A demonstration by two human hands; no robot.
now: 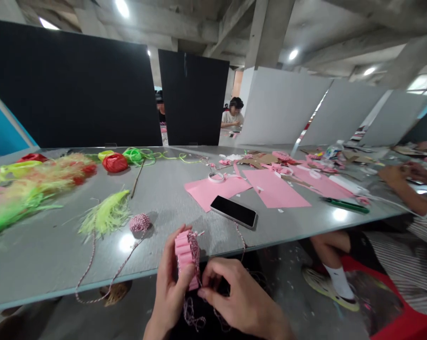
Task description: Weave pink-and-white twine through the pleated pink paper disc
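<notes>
My left hand (169,278) is closed around a pleated pink paper piece (185,250), its thumb pressed on the front folds. Pink-and-white twisted cord lines the right edge of that piece. Close against its lower right side, my right hand (234,293) pinches with thumb and forefinger at the cord (198,282); the exact grip is partly hidden. Loose cord dangles below both hands. On the table a ball of the same cord (139,223) lies to the left, its strand looping over the table edge.
A black phone (233,211) rests beside pink paper sheets (275,188). Yellow-green fringe (105,212), a thin stick (137,179) and a red yarn ball (114,162) lie left. A green cutter (344,204) is at right, near a co-worker's arms (393,177). Upright black panels (195,99) stand behind.
</notes>
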